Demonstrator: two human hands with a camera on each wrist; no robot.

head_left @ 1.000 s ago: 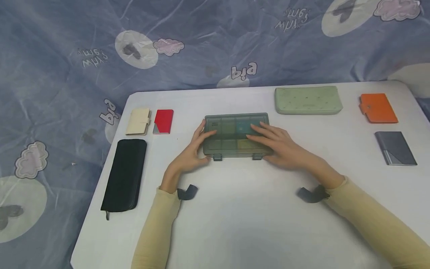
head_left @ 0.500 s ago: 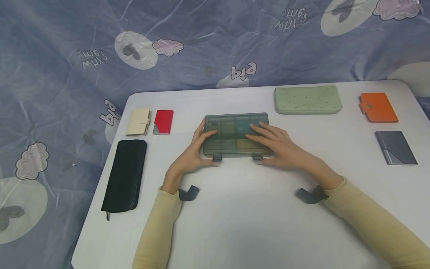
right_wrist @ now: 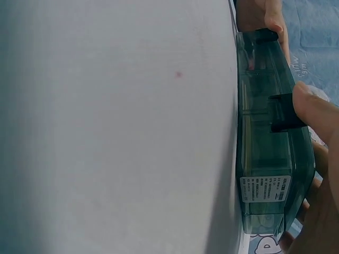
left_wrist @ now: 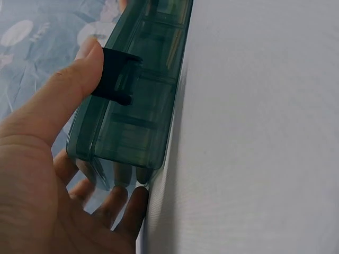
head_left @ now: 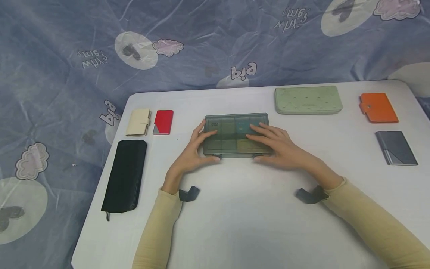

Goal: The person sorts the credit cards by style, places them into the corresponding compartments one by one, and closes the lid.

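A translucent dark-green plastic compartment box point(head_left: 231, 147) lies closed on the table in the head view, its two front latches facing me. My left hand point(head_left: 189, 157) holds its left end: the thumb presses the left latch point(left_wrist: 117, 76), and the fingers go round the end and onto the lid. At the other end my right hand point(head_left: 285, 151) holds the box likewise, thumb on the right latch point(right_wrist: 287, 112) and two fingers spread over the lid. Both latches look folded up against the front wall. A white printed label point(right_wrist: 266, 189) shows on the box in the right wrist view.
To the left lie a black zip case point(head_left: 124, 175), a cream notebook point(head_left: 137, 122) and a red card holder point(head_left: 163, 121). A pale green case point(head_left: 308, 100) is at the back; an orange snap wallet point(head_left: 379, 108) and a grey card holder point(head_left: 396, 148) lie right.
Both thumbs have come inward and up onto the latches, which stuck out toward me earlier and now sit against the box's front. The box and the other fingers stay in place.
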